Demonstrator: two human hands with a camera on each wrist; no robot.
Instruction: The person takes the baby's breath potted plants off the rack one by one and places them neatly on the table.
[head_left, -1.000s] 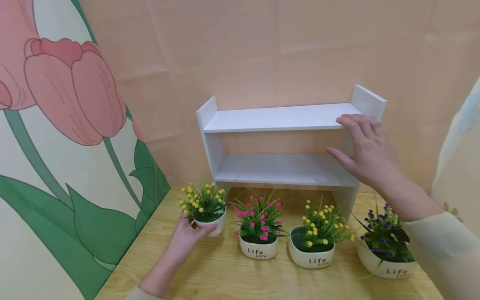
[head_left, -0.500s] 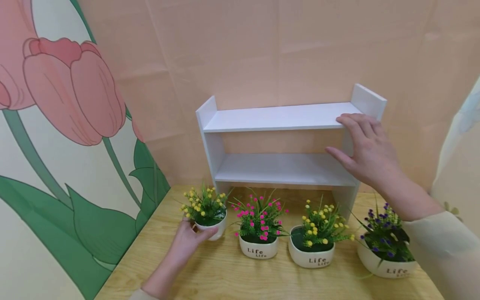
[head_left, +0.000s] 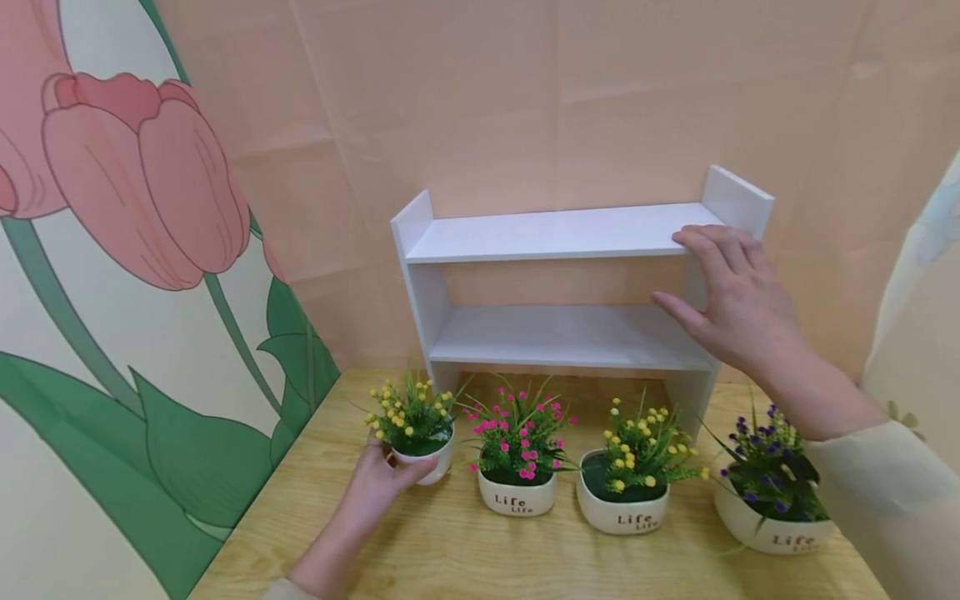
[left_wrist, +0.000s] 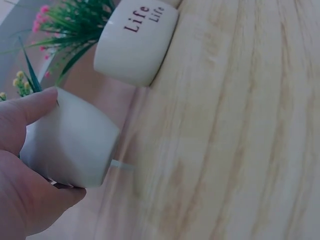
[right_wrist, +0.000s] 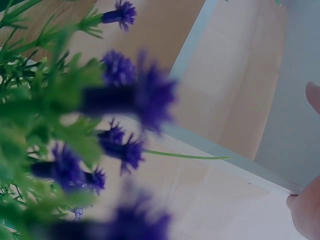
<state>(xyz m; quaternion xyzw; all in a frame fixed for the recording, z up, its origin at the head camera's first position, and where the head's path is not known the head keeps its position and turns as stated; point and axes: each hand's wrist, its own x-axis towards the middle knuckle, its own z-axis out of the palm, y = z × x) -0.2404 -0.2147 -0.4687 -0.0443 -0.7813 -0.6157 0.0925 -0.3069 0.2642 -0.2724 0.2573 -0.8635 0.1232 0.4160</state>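
My left hand [head_left: 377, 481] grips the white pot of a small artificial plant with yellow flowers [head_left: 412, 417], at the left of the row. In the left wrist view, thumb and fingers hold opposite sides of this pot [left_wrist: 72, 137]; whether its base touches the table is unclear. My right hand [head_left: 738, 296] rests on the right end of a white two-tier shelf [head_left: 555, 236], fingertips over the top board's front edge and thumb apart below. At the right wrist view's edge, a finger of my right hand [right_wrist: 306, 210] touches the shelf's white panel.
Along the wooden table [head_left: 480, 558] stand a pink-flowered plant [head_left: 521, 442], another yellow-flowered plant [head_left: 637, 467] and a purple-flowered plant [head_left: 776, 483], all in white pots. The purple one sits beneath my right forearm. Behind the shelf is a peach backdrop [head_left: 570, 100].
My left hand has moved slightly to the right and lower with the yellow-flowered plant, closer to the pink one. The right hand has stayed in place on the shelf.
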